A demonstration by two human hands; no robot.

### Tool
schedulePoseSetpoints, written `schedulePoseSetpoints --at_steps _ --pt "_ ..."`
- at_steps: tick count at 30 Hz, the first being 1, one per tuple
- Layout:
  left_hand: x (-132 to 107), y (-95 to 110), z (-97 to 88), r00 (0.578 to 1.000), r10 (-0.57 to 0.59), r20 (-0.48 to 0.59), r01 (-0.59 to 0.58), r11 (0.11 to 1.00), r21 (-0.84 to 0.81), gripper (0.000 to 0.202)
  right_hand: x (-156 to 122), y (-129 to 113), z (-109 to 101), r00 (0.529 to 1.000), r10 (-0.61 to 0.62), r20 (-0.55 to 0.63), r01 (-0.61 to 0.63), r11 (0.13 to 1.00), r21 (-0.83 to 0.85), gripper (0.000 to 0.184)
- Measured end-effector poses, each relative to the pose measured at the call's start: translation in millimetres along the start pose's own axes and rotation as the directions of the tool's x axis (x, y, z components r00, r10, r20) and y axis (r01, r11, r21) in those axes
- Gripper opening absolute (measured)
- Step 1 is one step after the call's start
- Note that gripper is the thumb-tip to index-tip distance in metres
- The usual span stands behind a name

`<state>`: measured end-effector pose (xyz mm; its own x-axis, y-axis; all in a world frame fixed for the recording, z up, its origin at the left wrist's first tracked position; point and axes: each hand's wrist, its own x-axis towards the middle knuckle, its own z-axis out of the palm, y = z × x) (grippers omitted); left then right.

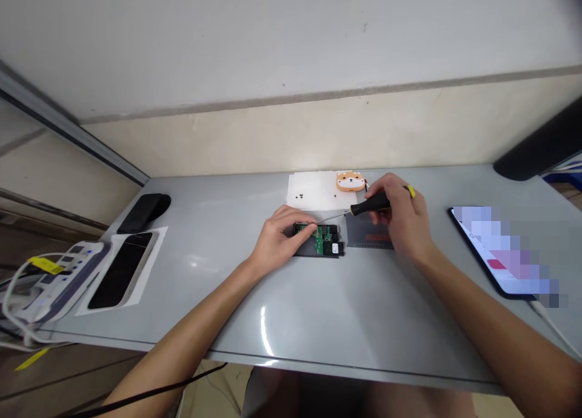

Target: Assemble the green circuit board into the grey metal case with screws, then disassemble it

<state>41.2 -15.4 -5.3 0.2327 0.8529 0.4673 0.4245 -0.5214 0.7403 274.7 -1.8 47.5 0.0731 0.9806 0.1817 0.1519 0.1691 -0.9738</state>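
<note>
My left hand [277,239] held a circuit board [320,242] I judged light, fragile, best taken by its edges; my right hand [406,219] gripped a screwdriver [370,204].

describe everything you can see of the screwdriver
The screwdriver has a black handle, yellow at its butt end, with a thin yellowish band near the shaft. The shaft is slim, straight and looks like metal. The right hand grips the handle, partly covering it. It slants down leftward, its tip end by the left hand's fingertips, at the far edge of the green board; the tip's shape and exact contact can't be made out.
</note>
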Motion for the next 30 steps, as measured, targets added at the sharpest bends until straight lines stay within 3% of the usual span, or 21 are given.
schedulePoseSetpoints --at_steps 5,10,12,14,17,20,23,30 --pt "0 1 -0.8 1.0 0.02 -0.014 -0.021 1.0 -0.016 0.015 1 1 1 1.0 -0.023 0.005 0.022 0.999 0.034 0.046" --pt "-1 2 0.3 1.0 0.027 -0.007 -0.027 1.0 -0.011 0.016 -2 -3 5 0.986 -0.128 -0.106 0.131 0.991 0.025 0.047" --pt "-2 3 0.3 0.999 0.039 0.025 -0.039 0.999 -0.01 0.014 -5 -5 5 0.977 -0.164 -0.139 0.163 0.986 -0.019 0.045" --pt "-3 2 -0.4 0.995 0.039 0.092 -0.04 0.999 0.015 0.027 -8 -6 4 0.965 -0.213 -0.153 0.207 0.977 -0.056 0.043" --pt "-4 3 -1.7 0.974 0.043 0.224 -0.063 0.995 0.081 0.052 -11 -3 3 0.958 -0.27 -0.098 0.258 0.959 -0.114 0.038" --pt "-4 5 -2.0 0.946 0.064 0.317 -0.109 0.986 0.125 0.051 -13 0 3 0.963 -0.27 0.002 0.268 0.951 -0.153 0.036" --pt "-4 6 -1.6 0.937 0.056 0.344 -0.115 0.981 0.155 0.045 -14 1 3 0.966 -0.25 0.064 0.257 0.949 -0.181 0.035" --pt "-5 4 -0.5 0.938 0.053 0.343 -0.117 0.979 0.168 0.042 -14 1 3 0.966 -0.244 0.089 0.258 0.94 -0.222 0.034"
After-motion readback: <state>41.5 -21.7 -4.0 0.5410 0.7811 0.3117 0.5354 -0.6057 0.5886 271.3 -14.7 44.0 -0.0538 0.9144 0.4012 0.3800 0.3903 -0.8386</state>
